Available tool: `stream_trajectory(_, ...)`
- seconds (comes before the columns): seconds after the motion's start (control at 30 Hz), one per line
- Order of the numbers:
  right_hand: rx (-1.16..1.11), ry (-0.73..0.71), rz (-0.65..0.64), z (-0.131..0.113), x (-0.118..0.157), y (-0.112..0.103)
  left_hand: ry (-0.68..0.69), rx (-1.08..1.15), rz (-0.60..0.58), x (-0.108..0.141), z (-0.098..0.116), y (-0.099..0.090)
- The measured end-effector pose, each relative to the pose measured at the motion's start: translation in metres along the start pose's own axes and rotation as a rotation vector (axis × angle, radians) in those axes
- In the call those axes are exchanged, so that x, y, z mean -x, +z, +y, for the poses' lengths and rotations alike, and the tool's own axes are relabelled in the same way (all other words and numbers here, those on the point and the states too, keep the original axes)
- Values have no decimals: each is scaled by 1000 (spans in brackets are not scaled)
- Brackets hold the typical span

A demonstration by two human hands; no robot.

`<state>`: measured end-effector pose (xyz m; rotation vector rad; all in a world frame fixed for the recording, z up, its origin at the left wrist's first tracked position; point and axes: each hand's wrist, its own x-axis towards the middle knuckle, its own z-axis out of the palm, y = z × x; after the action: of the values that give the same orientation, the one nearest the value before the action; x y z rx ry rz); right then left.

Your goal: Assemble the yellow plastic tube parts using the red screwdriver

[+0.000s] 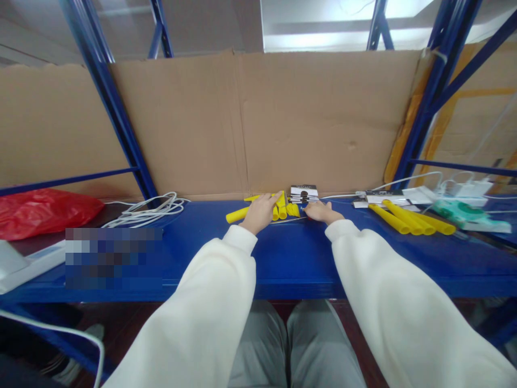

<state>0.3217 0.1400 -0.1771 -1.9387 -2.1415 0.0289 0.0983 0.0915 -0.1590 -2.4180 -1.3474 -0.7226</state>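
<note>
Several yellow tubes (pixel 237 215) lie in a group at the back of the blue shelf. My left hand (pixel 262 212) rests across them, fingers stretched out, and covers part of the group. Just right of these is a crumpled-looking yellow piece (pixel 292 210). My right hand (pixel 320 212) is low over the shelf beside that piece, its fingers close together and pointing left. A thin, light rod or strip (pixel 288 220) runs in front of the tubes toward its fingertips; whatever the fingers pinch is hidden. Behind them stands a stack of black-and-white cards (pixel 304 194).
More yellow tubes (pixel 407 220) lie at the right near a green-and-white packet (pixel 456 213) and a white power strip (pixel 470 189). Coiled white cable (pixel 151 211) and a red bag (pixel 44 213) are at the left. A cardboard wall (pixel 181 124) closes off the back between blue posts.
</note>
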Motion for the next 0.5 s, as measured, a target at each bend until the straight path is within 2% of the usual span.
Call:
stream_trajectory(0.13, 40, 3, -57, 0, 0, -1, 36, 26, -35, 3, 0, 4)
stream_trajectory(0.37, 15, 43, 15, 2, 11, -7, 32, 94, -110, 5, -8, 8)
stream_trajectory(0.5, -17, 105, 10, -2, 17, -13, 17, 86, -129, 6, -13, 10)
